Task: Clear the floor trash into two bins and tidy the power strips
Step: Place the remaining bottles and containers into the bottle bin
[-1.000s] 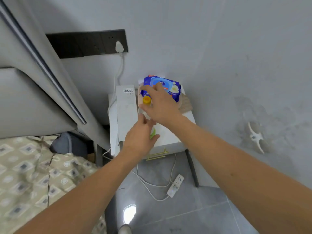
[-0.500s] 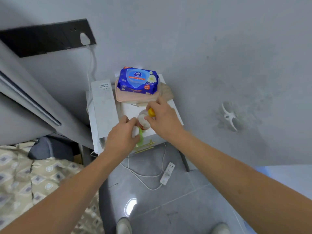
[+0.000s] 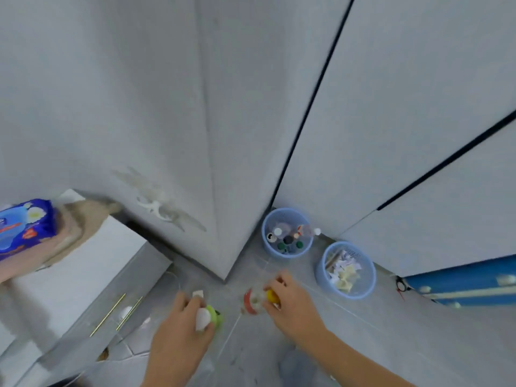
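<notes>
Grey wall and white cabinet doors fill the upper frame. White nightstand sits lower left, blue wipes pack on its far edge. Blue case at right edge. Two light-blue bins on the floor right of centre: far bin holds bottles and caps, near bin holds crumpled paper, just beside each other. Your left hand, bottom centre, grips a small bottle with a green cap. Your right hand pinches a small red-labelled bottle with a yellow cap, near the bins, not over them. Frame is motion-blurred.
</notes>
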A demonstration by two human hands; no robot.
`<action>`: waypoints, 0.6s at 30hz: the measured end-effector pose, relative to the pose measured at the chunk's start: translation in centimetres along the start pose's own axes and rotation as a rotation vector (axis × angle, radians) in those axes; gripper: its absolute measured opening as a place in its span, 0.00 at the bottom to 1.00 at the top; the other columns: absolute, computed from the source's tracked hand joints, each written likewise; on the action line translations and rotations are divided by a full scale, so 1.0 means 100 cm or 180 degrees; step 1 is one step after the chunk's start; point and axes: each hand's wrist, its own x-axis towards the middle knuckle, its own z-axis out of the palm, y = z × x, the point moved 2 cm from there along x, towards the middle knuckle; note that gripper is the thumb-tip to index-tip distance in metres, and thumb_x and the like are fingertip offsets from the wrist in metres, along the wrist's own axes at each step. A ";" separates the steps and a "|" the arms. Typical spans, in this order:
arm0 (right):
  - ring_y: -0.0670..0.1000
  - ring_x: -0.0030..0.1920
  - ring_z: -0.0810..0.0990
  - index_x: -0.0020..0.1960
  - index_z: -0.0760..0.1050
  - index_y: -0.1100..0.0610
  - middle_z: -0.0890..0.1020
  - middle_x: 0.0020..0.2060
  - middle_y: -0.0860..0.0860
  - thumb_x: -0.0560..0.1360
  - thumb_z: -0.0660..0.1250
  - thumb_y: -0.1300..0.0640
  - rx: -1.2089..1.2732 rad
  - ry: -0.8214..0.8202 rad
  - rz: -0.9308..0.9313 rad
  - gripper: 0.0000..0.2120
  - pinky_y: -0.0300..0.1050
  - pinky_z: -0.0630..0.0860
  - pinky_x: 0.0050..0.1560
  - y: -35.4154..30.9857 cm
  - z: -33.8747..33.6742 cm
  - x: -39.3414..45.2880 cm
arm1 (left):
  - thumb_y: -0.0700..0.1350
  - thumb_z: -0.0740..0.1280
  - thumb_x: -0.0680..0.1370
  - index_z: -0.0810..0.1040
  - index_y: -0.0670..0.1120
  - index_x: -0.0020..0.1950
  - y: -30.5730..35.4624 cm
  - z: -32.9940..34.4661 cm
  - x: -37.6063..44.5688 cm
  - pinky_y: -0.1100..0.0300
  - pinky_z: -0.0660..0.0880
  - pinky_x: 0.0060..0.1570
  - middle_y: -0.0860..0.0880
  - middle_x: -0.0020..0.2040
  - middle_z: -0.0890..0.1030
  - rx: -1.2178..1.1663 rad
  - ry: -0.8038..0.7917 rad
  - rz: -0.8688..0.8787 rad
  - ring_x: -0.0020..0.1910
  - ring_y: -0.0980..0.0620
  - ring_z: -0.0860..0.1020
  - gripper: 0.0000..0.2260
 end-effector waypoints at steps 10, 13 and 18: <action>0.51 0.41 0.76 0.54 0.79 0.55 0.73 0.52 0.49 0.73 0.74 0.54 0.0078 0.0905 0.0510 0.12 0.43 0.71 0.43 0.176 -0.082 0.099 | 0.48 0.74 0.74 0.75 0.52 0.51 0.151 0.100 0.166 0.53 0.74 0.34 0.52 0.50 0.69 0.0166 0.0197 0.0699 0.35 0.45 0.77 0.11; 0.52 0.38 0.74 0.52 0.79 0.57 0.72 0.50 0.50 0.74 0.73 0.57 0.0142 0.0941 0.0513 0.09 0.45 0.73 0.41 0.220 -0.084 0.156 | 0.48 0.74 0.75 0.75 0.50 0.53 0.171 0.134 0.231 0.56 0.69 0.33 0.51 0.51 0.69 0.0200 0.0361 0.0784 0.33 0.46 0.73 0.11; 0.59 0.39 0.77 0.53 0.77 0.58 0.71 0.51 0.53 0.75 0.71 0.58 0.0033 0.0808 0.0525 0.08 0.55 0.78 0.43 0.280 -0.062 0.239 | 0.47 0.74 0.75 0.75 0.48 0.54 0.180 0.198 0.324 0.55 0.70 0.34 0.48 0.52 0.70 0.0331 0.0352 0.0722 0.34 0.45 0.73 0.11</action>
